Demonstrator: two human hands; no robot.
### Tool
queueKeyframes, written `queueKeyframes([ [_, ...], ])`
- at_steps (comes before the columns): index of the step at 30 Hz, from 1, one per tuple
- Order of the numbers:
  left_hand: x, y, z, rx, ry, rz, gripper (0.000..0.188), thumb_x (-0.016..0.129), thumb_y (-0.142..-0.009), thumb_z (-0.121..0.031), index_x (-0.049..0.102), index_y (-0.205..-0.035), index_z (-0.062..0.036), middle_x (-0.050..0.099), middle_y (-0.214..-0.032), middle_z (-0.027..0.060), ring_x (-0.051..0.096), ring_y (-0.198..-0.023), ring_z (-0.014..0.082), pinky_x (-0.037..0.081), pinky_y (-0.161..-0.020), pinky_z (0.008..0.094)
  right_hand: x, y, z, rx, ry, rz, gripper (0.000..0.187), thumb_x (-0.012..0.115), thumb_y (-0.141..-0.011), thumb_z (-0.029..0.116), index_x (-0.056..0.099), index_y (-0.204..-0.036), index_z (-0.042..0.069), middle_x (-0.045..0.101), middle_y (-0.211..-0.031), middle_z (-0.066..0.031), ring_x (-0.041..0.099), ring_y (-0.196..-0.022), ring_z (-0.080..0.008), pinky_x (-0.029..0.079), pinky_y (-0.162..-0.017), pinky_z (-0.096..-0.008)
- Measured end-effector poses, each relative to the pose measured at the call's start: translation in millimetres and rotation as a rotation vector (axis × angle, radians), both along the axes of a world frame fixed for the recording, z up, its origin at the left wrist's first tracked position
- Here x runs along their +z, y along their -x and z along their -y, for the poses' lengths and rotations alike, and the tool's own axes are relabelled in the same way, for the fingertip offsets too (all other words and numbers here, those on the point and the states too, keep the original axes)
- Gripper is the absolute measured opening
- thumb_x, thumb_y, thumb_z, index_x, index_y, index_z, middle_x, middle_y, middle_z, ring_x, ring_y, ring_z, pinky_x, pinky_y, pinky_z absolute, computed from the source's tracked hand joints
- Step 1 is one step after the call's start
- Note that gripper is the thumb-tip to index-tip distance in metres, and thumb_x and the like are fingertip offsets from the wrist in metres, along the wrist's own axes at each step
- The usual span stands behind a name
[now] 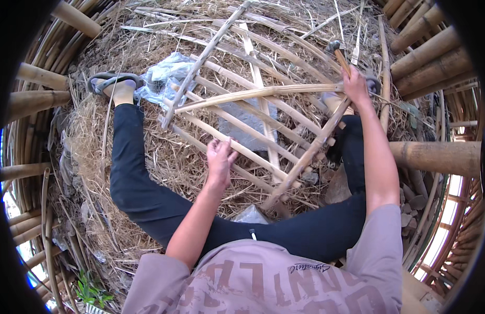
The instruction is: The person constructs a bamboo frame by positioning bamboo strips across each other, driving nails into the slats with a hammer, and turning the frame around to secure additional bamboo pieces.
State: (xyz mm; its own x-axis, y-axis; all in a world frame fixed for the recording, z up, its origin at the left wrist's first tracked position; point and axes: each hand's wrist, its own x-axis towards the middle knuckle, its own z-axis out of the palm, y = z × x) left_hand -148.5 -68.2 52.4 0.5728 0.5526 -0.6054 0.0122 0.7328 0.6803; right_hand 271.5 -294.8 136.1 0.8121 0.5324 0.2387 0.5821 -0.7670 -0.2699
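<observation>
A lattice of split bamboo slats (pixel 246 152) lies in front of me between my spread legs. Thicker bamboo crosspieces run along its left (pixel 205 55) and right (pixel 306 159) ends. One pale bamboo strip (pixel 274 90) stretches slantwise over the slats. My left hand (pixel 220 161) has its fingers curled on a near slat, around the middle of its length. At the far right, my right hand (pixel 354 86) is closed round the wooden handle of a hammer (pixel 343 62), its dark head pointing away from me. The right hand is close to the right end of the pale strip.
Under the lattice is a flat grey stone slab (pixel 247 125). Crumpled clear plastic (pixel 166 78) lies by my left foot. Straw (pixel 96 131) and loose bamboo strips cover the ground. Thick bamboo poles (pixel 436 158) jut in on the right, others (pixel 38 104) on the left.
</observation>
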Motion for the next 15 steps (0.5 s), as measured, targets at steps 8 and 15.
queueKeyframes([
  [8,19.9,-30.7,40.5,0.069,0.398,0.206,0.034,0.064,-0.099,-0.02,0.04,-0.12,-0.0082,0.047,-0.128,0.0171,0.047,-0.137,0.036,0.044,-0.118,0.0545,-19.3,-104.0,-90.9,0.096,0.138,0.046,0.03,0.058,-0.102,0.034,0.063,-0.109,0.006,0.069,-0.099,-0.0263,0.064,-0.102,-0.0495,0.05,-0.088,-0.0574],
  [15,39.5,-86.4,57.1,0.211,0.681,0.222,0.043,0.065,-0.092,-0.014,0.044,-0.129,-0.0059,0.041,-0.146,0.0221,0.038,-0.147,0.0432,0.036,-0.122,0.0578,-59.9,-190.3,-198.9,0.329,0.297,0.18,0.031,0.055,-0.104,0.034,0.061,-0.116,0.006,0.067,-0.108,-0.0246,0.063,-0.106,-0.0469,0.05,-0.091,-0.0558],
])
